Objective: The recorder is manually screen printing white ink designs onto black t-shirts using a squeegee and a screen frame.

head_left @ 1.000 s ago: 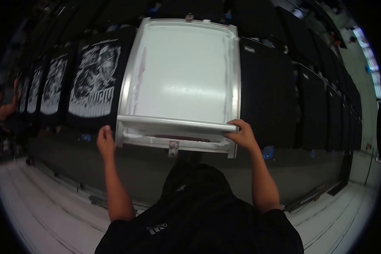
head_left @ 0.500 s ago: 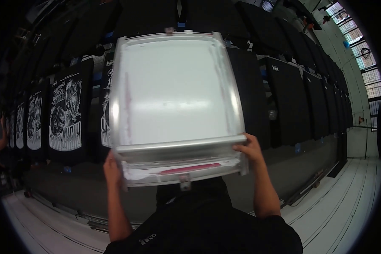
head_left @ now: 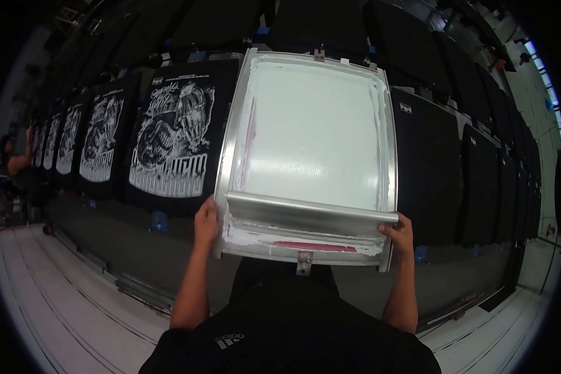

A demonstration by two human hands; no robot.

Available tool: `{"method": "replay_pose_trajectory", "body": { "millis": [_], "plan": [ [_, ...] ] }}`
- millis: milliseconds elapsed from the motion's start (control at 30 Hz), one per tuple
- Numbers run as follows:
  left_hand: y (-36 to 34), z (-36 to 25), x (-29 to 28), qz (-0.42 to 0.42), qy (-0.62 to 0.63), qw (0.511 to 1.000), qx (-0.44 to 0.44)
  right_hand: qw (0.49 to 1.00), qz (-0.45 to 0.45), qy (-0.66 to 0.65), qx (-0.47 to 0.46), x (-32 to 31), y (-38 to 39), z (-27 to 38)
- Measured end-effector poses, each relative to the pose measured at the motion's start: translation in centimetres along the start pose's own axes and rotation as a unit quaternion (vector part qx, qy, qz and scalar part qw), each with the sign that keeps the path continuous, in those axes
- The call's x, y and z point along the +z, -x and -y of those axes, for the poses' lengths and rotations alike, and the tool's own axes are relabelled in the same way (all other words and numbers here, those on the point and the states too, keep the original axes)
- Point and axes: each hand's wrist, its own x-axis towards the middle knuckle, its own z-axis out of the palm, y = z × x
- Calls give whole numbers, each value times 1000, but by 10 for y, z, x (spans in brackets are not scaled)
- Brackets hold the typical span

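Note:
A screen printing frame [head_left: 228, 149] with metal edges spans the space between my hands. Its whitish mesh [head_left: 315, 124] is bordered by smears of white ink, with pink streaks at the lower edge and left side. Across the lower part lies a metal squeegee [head_left: 311, 209]. My left hand [head_left: 206, 221] grips the frame's left rail near the lower corner. On the opposite rail my right hand [head_left: 400, 234] is closed, its thumb by the squeegee's right end. The fingers under both rails are hidden. Left of the frame is a black shirt [head_left: 174, 131] with a white printed design.
More printed black shirts [head_left: 103, 134] run off to the left in a row. Black shirts with only a small white mark [head_left: 427, 162] lie to the right. Another row of dark boards [head_left: 321, 25] stands beyond. Another person [head_left: 20, 163] is at the far left.
The frame with the squeegee has shifted right in the view, along with both my hands. The printed shirt left of it, mostly covered before, now shows fully.

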Motion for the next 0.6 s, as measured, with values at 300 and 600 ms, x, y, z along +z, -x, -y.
{"method": "replay_pose_trajectory", "body": {
  "millis": [300, 600],
  "plan": [
    [-16, -8, 20, -17, -18, 999, -27, 1000, -9, 13, -9, -15, -25, -9],
    [-32, 16, 17, 11, 50, 999, -12, 1000, 6, -4, -14, -3, -32, -39]
  ]
}}
